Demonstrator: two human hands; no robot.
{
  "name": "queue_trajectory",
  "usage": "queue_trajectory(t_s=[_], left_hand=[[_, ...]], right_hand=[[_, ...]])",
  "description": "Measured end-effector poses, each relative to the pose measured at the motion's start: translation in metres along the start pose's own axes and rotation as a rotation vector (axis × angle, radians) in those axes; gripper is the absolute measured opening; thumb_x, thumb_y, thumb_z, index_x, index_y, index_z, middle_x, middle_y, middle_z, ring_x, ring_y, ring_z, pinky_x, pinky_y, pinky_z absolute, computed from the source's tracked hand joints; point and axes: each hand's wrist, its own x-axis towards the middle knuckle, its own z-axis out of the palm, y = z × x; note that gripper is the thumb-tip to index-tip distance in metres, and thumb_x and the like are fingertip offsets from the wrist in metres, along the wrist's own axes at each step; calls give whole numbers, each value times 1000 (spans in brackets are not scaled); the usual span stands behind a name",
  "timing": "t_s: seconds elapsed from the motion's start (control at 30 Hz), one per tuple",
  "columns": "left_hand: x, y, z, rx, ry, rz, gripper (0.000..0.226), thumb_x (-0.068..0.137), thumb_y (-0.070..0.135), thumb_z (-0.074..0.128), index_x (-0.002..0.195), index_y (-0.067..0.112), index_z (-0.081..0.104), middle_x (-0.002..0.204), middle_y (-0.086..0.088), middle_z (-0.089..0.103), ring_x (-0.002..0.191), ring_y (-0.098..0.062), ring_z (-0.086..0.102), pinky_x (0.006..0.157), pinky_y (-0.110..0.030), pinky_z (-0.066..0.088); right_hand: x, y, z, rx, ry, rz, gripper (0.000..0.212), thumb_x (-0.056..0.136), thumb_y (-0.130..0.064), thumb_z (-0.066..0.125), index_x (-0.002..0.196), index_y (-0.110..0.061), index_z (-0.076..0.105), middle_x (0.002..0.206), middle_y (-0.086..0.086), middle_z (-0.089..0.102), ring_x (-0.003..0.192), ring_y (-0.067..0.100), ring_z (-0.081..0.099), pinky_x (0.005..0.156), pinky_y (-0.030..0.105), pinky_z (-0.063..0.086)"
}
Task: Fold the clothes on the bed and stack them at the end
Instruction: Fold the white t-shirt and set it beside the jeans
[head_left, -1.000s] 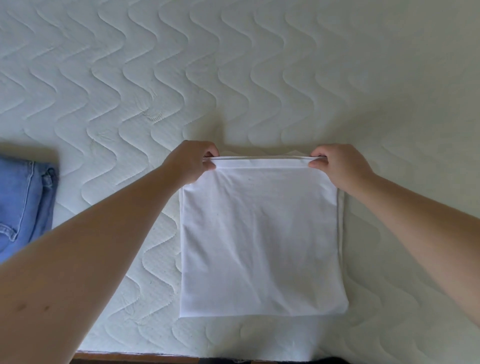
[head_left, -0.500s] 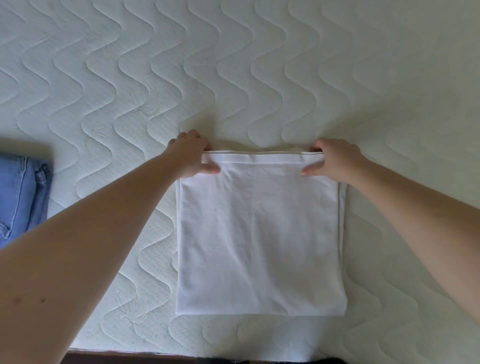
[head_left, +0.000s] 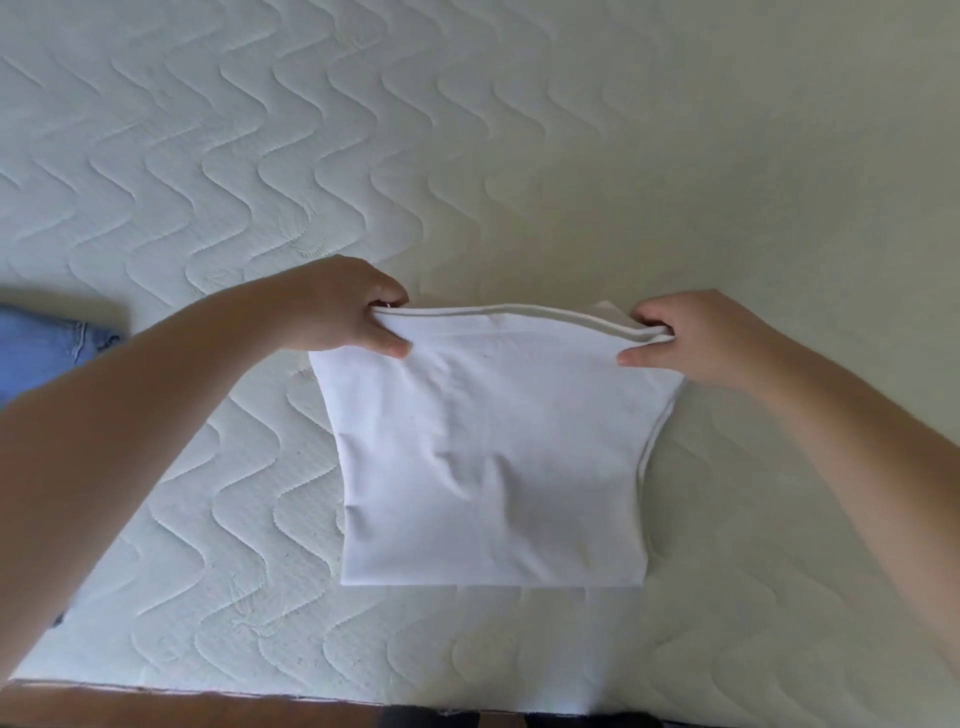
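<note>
Scene: a person leans over a bed (head_left: 519, 156) with a quilted wave-pattern cover, both bare arms reaching forward from the near edge
Garment: a white garment (head_left: 488, 467), already folded into a layered near-square panel, lies on the mattress between the arms, its near edge flat and its far edge raised off the cover
Left hand: the left hand (head_left: 337, 312) pinches the far-left corner of the panel, thumb on top and fingers curled under the stacked layers
Right hand: the right hand (head_left: 696, 338) pinches the far-right corner in the same way, closed on the cloth
Key relation: the gripped edge runs left to right across the view, on the side away from the person; the rest of the panel stretches from the hands back toward the body, so the free edge lies nearer the person than either hand
Nearer hand: both sit about level on that far edge, neither clearly closer to the panel's middle
Likely step: judged from the lifted edge, a fold bringing the far edge toward the near one looks to be in hand
Elsewhere: blue denim (head_left: 47, 348) lies at the left, partly hidden behind the left forearm, apart from the white piece
Progress: no stack is in view; this piece appears close to its final fold
</note>
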Motion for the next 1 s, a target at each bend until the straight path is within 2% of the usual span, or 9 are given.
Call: queue_trajectory(t_s=[0.1, 0.23, 0.47, 0.53, 0.63, 0.73, 0.8, 0.9, 1.0], left_hand=[[-41, 24, -42, 11, 30, 13, 22, 80, 44, 75, 78, 28, 60, 69, 7, 58, 66, -2, 53, 53, -20, 32], [-85, 52, -100, 67, 161, 33, 24, 80, 43, 74, 71, 30, 56, 67, 17, 59, 68, 7, 52, 55, -26, 31], [-113, 51, -119, 283, 503, 66, 16, 91, 29, 65, 82, 25, 53, 59, 7, 50, 56, -9, 48, 49, -27, 28], [-106, 40, -91, 304, 576, 69, 10, 92, 22, 61, 89, 28, 53, 59, 3, 51, 53, -18, 50, 49, -26, 30], [-84, 24, -22, 307, 655, 72, 37, 86, 2, 57, 115, 25, 64, 82, -13, 69, 65, -34, 66, 57, -31, 48], [-74, 20, 63, 205, 751, 186, 41, 77, 3, 41, 106, 7, 70, 93, -14, 74, 69, -34, 71, 58, -41, 59], [-69, 15, 122, 159, 724, 185, 44, 76, 7, 35, 102, 7, 70, 94, -11, 74, 74, -33, 72, 64, -40, 61], [-69, 10, 200, 148, 702, 168, 46, 75, 1, 37, 101, 4, 74, 105, -13, 74, 91, -30, 73, 82, -44, 59], [-73, 10, 251, 173, 669, 73, 51, 72, -11, 47, 116, 4, 70, 122, -12, 69, 111, -32, 67, 96, -47, 51]], right_hand=[[-30, -22, -43, 14, 78, -39, 20, 82, -21, 74, 73, -27, 58, 59, -8, 54, 57, -3, 49, 55, 16, 34], [-63, -54, -105, -1, 206, -75, 21, 79, -10, 69, 72, -27, 58, 61, -8, 56, 54, 0, 48, 53, 17, 35], [-79, -76, -137, -174, 452, -181, 12, 81, -10, 69, 89, -19, 67, 58, -2, 53, 53, 20, 48, 50, 33, 32], [-76, -71, -113, -250, 551, -174, 27, 78, -5, 67, 102, -19, 71, 66, 5, 63, 60, 29, 56, 55, 30, 35], [-72, -58, -49, -317, 620, -141, 38, 72, 0, 68, 104, -21, 72, 87, 3, 72, 75, 29, 66, 59, 28, 38], [-74, -37, 33, -284, 686, -204, 43, 61, 8, 77, 99, -10, 76, 103, 5, 75, 86, 26, 73, 71, 33, 55], [-82, -20, 87, -257, 658, -209, 44, 58, 10, 81, 98, -7, 76, 105, 8, 74, 92, 28, 73, 78, 40, 58], [-97, 2, 154, -210, 573, -160, 45, 56, 11, 82, 97, -8, 76, 105, 8, 74, 94, 27, 72, 76, 39, 58], [-107, 9, 197, -246, 498, -129, 45, 62, 11, 77, 104, -7, 74, 112, 9, 72, 103, 31, 69, 81, 42, 58]])
